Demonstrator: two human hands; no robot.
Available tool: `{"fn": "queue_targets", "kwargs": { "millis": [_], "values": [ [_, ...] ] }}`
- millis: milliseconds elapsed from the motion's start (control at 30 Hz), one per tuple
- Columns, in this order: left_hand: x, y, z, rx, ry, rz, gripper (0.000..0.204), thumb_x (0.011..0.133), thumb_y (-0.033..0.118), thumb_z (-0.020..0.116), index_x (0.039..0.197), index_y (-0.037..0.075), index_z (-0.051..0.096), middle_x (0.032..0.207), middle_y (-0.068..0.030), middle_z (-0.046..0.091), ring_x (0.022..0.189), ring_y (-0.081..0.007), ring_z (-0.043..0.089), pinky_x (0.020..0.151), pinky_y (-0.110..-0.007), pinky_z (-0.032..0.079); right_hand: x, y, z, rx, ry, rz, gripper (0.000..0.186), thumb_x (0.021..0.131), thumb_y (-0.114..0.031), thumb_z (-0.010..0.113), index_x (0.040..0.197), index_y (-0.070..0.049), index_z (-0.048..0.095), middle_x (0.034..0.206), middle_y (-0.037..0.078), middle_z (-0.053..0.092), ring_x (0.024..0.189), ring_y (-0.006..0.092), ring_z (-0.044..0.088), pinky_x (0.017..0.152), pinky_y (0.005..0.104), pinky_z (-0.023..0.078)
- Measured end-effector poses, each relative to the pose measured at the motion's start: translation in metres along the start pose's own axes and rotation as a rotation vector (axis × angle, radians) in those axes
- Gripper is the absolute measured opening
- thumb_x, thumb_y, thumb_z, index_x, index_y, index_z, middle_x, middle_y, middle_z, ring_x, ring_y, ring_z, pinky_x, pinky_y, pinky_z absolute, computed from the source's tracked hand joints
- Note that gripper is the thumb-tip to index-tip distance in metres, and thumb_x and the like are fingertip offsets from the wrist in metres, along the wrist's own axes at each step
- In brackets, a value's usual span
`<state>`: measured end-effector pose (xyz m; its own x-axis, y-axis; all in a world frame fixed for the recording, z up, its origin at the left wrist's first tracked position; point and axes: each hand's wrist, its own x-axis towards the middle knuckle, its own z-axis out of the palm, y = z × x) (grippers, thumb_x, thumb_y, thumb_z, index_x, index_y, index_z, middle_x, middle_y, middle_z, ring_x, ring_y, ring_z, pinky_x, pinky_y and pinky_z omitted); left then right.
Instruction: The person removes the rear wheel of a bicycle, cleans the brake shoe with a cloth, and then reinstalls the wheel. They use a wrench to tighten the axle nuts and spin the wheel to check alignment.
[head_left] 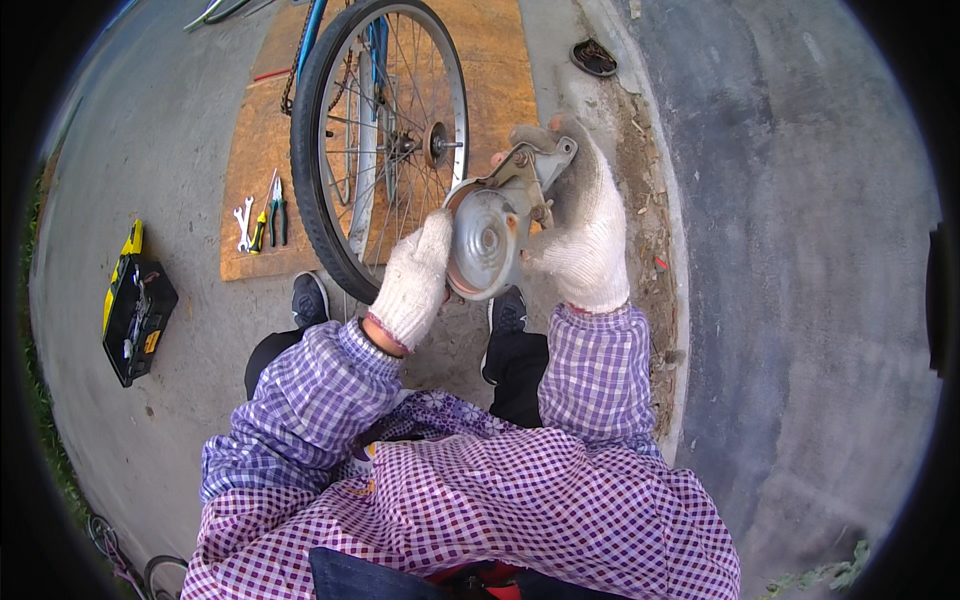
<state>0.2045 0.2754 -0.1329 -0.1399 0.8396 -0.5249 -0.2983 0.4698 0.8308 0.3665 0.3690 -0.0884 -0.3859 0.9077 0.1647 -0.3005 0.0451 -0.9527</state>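
The brake point(485, 240), a round grey metal drum with a bracket point(530, 172) at its upper right, is held up in front of the person, just right of the wheel point(310, 150) and clear of the ground. The left hand point(412, 275), in a white knit glove, is closed on the drum's left edge, its thumb lying along the near side. The right hand point(592, 225), gloved alike, is clamped around the bracket side, its thumb low and its fingers partly hidden behind the metal.

The brake looks like one whole unit, drum and bracket together. It is off the axle point(452, 145), whose end sticks out bare from the hub point(434, 145). The wheel sits in place by the blue frame point(378, 50), so the work appears to stand midway: the brake is loose and the hub open to reach, while joining the two is not done. Whether this is removal or fitting, I cannot tell.

Beneath, a wooden board point(500, 60) carries the wrenches point(243, 222), a screwdriver point(259, 230) and pliers point(277, 215), all out of hand. Farther left, an open toolbox point(116, 335) rests on the concrete; at upper right lies a dark dish point(600, 74), its contents too small to make out.
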Motion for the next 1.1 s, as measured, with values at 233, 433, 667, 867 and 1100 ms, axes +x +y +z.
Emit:
{"fn": "queue_targets", "kwargs": {
  "millis": [233,433,667,867,1100],
  "values": [
    [0.002,-0.007,-0.006,0.007,-0.025,-0.013,0.070,0.103,0.071,0.049,0.106,0.004,0.068,0.068,0.0011,0.059,0.051,-0.0074,0.050,0.046,-0.024,0.039,0.002,0.001,-0.003,-0.253,-0.012,-0.069,0.113,0.065,-0.009,0.097,0.157,0.002,0.033,0.141,0.020,0.058,0.124,0.0294,0.065,0.107,0.0447,0.056],
    [0.003,-0.006,-0.008,0.009,-0.044,0.001,0.070,0.102,0.072,0.050,0.104,0.004,0.069,0.068,0.0014,0.059,0.052,-0.0076,0.052,0.046,-0.024,0.041,-0.003,0.000,0.012,-0.460,0.090,-0.125,0.113,0.059,-0.007,0.094,0.155,0.007,0.034,0.138,0.021,0.060,0.124,0.0284,0.064,0.104,0.0436,0.056],
    [0.001,-0.003,-0.002,-0.011,-0.004,0.002,0.066,0.103,0.069,0.050,0.100,0.006,0.068,0.064,0.0020,0.058,0.051,-0.0084,0.053,0.046,-0.024,0.041,-0.001,0.006,0.019,-0.645,0.129,-0.311,0.114,0.056,-0.011,0.097,0.151,0.007,0.037,0.132,0.021,0.062,0.118,0.0294,0.067,0.099,0.0424,0.059],
    [0.002,-0.002,0.003,-0.045,-0.002,0.000,0.067,0.104,0.069,0.048,0.102,0.005,0.069,0.061,0.0021,0.057,0.052,-0.0087,0.053,0.046,-0.023,0.042,-0.006,0.009,0.020,-0.694,0.166,-0.264,0.111,0.057,-0.022,0.102,0.147,0.006,0.043,0.128,0.021,0.063,0.114,0.0286,0.069,0.096,0.0420,0.060],
    [0.004,-0.003,0.007,0.000,-0.021,0.032,0.070,0.104,0.070,0.047,0.101,0.004,0.069,0.060,0.0001,0.058,0.052,-0.0109,0.055,0.046,-0.026,0.044,-0.008,0.010,0.014,-0.612,0.228,-0.350,0.091,0.056,-0.015,0.095,0.135,0.002,0.053,0.123,0.017,0.064,0.109,0.0264,0.069,0.094,0.0413,0.060]
  ]
}}
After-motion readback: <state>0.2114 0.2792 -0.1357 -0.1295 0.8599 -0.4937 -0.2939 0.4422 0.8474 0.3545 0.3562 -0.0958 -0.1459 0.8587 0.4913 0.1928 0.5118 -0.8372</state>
